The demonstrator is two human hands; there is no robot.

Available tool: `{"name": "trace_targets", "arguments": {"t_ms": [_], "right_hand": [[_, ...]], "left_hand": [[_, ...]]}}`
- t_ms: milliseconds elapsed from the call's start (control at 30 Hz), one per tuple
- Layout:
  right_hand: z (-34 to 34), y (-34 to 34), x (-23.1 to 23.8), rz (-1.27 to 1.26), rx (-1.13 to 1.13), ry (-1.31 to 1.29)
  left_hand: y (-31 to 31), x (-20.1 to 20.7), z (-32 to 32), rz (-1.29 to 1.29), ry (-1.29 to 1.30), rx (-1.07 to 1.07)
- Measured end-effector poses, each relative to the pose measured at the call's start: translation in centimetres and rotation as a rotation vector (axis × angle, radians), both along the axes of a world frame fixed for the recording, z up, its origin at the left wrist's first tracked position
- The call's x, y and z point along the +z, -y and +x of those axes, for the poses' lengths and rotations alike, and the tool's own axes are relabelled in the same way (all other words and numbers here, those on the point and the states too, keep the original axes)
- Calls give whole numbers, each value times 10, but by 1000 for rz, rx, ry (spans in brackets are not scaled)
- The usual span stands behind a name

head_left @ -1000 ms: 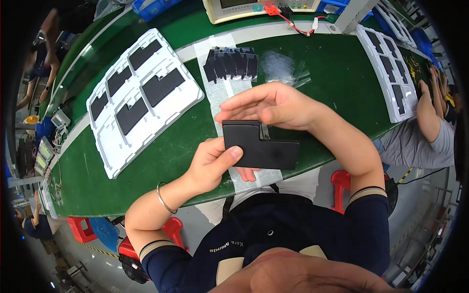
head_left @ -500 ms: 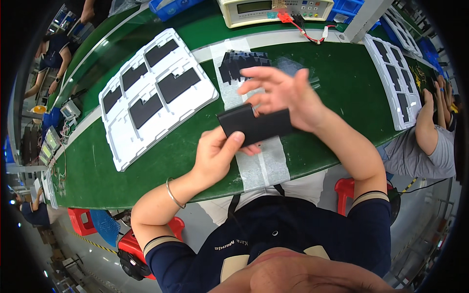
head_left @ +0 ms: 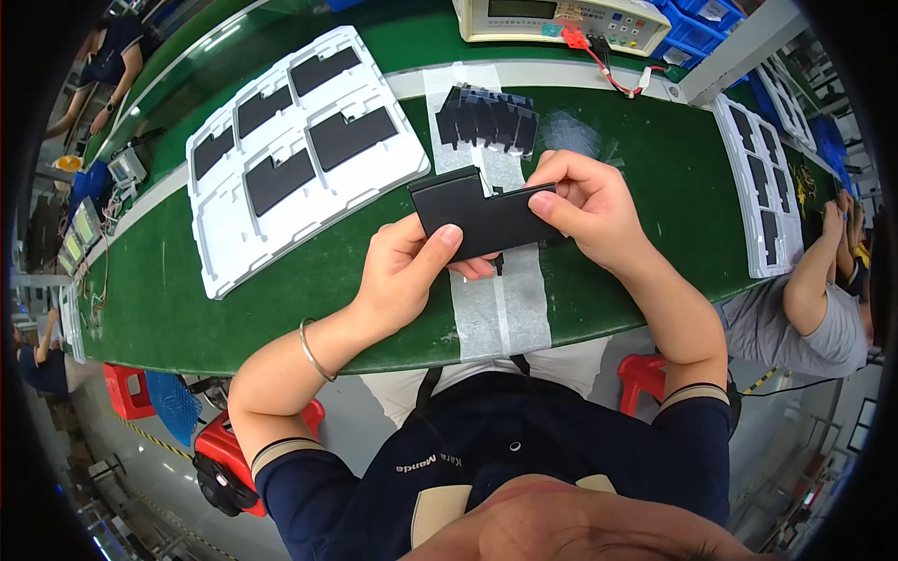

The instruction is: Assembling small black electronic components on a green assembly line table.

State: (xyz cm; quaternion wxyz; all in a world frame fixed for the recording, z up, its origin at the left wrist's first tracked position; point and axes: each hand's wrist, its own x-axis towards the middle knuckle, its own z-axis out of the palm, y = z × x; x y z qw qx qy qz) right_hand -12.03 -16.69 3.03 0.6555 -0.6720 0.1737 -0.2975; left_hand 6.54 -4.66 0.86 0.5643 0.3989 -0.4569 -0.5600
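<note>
**Notched black block held in both hands over the white strip**

A flat black block (head_left: 482, 224) is held up above the white strip (head_left: 500, 323) that is laid across the green desk (head_left: 655, 140). Its broad face is plain, dark and smooth, and is tipped up to view. A step-shaped notch is cut from its far right corner, so that the left part stands taller and an L-like outline is made. Some thickness is shown along the far edge. A thin pale sliver is seen at the notch; what it is cannot be told.

The block's left end is gripped by the left hand (head_left: 402, 266), with the thumb pressed on the face and the fingers curled beneath. The right end is pinched by the right hand (head_left: 591, 208), its thumb on the face and its fingers bent behind the far edge.

On the strip's far part, dark sheets (head_left: 486, 120) are fanned out; just right of it, clear films (head_left: 571, 136) are heaped. To its left, similar notched black pieces are set in a white tray (head_left: 220, 252).
</note>
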Motion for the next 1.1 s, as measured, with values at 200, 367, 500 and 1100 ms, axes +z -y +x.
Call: {"name": "trace_targets", "arguments": {"t_ms": [200,367,500,1100], "right_hand": [[-22,13,23,-978,-215,-72],[-32,6,-5,-1342,-114,-110],[-46,-14,-5,-1455,140,-333],[-40,10,-26,-734,242,-633]], "left_hand": [[6,-7,19,-472,867,54],[3,-10,23,-600,1138,-226],[6,-8,18,-512,1170,-291],[9,-11,25,-408,1232,-382]]}}
